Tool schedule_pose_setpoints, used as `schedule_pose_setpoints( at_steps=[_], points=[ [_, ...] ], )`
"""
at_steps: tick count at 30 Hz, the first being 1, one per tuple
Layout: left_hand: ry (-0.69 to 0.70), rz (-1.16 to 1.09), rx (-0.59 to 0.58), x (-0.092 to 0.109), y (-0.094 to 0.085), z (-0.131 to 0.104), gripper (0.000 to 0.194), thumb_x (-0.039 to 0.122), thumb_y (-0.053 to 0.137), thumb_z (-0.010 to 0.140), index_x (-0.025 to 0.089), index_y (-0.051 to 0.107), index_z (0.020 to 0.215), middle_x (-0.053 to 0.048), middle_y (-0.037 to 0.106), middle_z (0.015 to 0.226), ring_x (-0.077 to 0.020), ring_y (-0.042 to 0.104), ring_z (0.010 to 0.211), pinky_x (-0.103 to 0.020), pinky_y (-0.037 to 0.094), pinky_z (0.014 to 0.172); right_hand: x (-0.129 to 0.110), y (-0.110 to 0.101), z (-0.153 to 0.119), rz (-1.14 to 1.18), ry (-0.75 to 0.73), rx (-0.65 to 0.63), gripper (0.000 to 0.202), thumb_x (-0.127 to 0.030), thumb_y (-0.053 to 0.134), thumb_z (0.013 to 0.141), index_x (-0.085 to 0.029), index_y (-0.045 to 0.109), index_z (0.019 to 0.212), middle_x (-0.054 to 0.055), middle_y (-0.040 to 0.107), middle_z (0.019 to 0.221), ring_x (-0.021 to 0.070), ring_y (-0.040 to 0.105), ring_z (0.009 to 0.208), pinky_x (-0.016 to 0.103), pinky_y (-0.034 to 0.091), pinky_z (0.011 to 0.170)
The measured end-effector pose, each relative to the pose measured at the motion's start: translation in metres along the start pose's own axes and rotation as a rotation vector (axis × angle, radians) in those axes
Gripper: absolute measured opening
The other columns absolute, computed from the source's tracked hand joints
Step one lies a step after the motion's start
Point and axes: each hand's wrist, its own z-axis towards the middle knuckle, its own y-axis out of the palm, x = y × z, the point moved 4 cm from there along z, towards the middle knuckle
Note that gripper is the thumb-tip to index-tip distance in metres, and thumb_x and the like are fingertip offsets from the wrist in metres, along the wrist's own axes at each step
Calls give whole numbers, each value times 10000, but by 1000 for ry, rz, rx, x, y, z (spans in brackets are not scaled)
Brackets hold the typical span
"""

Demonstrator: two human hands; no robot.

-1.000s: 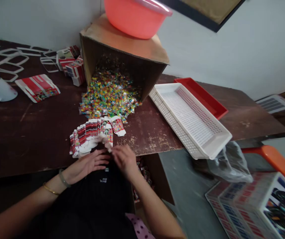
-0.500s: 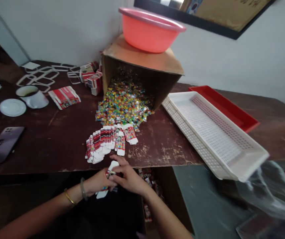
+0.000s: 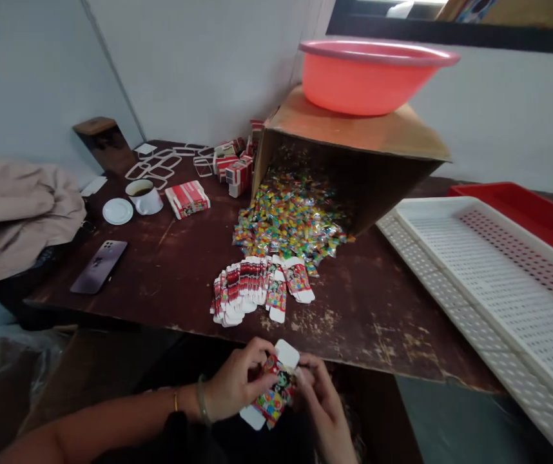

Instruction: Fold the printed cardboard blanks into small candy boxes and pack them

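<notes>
Below the table's front edge, my left hand (image 3: pixel 245 381) grips a small printed box (image 3: pixel 276 393) with white flaps sticking out at its top and bottom. My right hand (image 3: pixel 319 399) is closed at the box's right upper side, fingertips on its edge. Just beyond, on the table, lies a fanned row of flat printed boxes (image 3: pixel 240 287). Behind them, small colourful wrapped packets (image 3: pixel 291 219) spill from a cardboard box (image 3: pixel 354 132) lying on its side.
A pink basin (image 3: pixel 373 80) tops the cardboard box. White trays (image 3: pixel 494 283) and a red tray (image 3: pixel 528 209) stand right. A phone (image 3: pixel 98 267), lid (image 3: pixel 117 211), cup (image 3: pixel 145 198) and red-white pack (image 3: pixel 187 198) lie left.
The view has swung left, so the table things appear further right. The small box is now raised and faces the camera, with my hands at its two sides.
</notes>
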Motion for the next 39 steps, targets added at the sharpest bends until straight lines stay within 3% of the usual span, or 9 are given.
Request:
schedule_pose_setpoints(
  at_steps=[3,7,10,14,19,25,30,34,39],
  points=[
    [-38,103,-157,6,1,-13,283,281,609,869,215,545,1137,17,604,712,-134,523,585,-229,361,550,20,4,-15,261,213,-41,363,-550,721,742,-225,631,876,1,548,668,114,458,525,215,379,476],
    [-13,221,-432,9,1,-32,267,298,590,888,255,617,1150,-27,704,873,-179,621,731,-253,431,664,39,14,-28,478,480,-211,323,-294,825,628,-189,668,889,5,597,716,84,504,549,177,403,503],
    [-2,248,-459,7,1,-40,220,352,537,926,244,723,973,-56,737,894,-208,653,807,-280,445,744,47,19,-29,413,536,-275,314,-203,849,545,-163,652,786,-42,562,623,37,424,451,144,364,439],
    [-244,-75,-270,-19,3,-38,286,361,654,841,225,666,1092,-39,713,846,-204,642,789,-289,451,731,40,22,-25,93,260,-266,324,-317,871,567,-165,684,784,-25,603,680,80,500,534,184,440,478],
    [-715,-481,-244,-54,9,-42,496,352,726,730,211,627,1195,-79,720,1098,-270,627,1041,-375,443,904,22,28,-27,-320,-194,-131,386,-466,575,903,-179,745,708,49,681,808,154,615,793,285,499,756],
    [-764,-699,-429,-45,1,-46,464,243,700,750,205,649,1210,-98,701,1192,-261,640,1068,-406,424,979,30,31,-22,-387,-235,-135,258,-393,614,897,-206,770,984,69,716,940,175,667,869,298,523,801],
    [-658,-523,-369,-47,-4,-46,617,169,717,743,252,556,1332,-87,604,1345,-243,552,1210,-343,422,982,21,33,-35,-719,-469,-393,320,-333,601,917,-248,670,1218,67,655,1144,182,577,1089,324,468,954],
    [-526,-158,-401,-36,-9,-34,438,293,708,761,200,648,1185,-73,708,1082,-245,622,1018,-317,454,876,-18,8,15,-898,-578,-479,218,-335,582,934,-269,729,1081,24,678,1105,164,587,1043,302,465,940],
    [-368,307,-526,-9,-35,-22,213,167,643,658,200,695,862,13,672,794,-202,600,772,-231,416,684,-109,-48,151,-1355,-669,111,365,-142,460,946,-189,633,1264,103,569,1332,243,463,1195,383,394,1008]
  ],
)
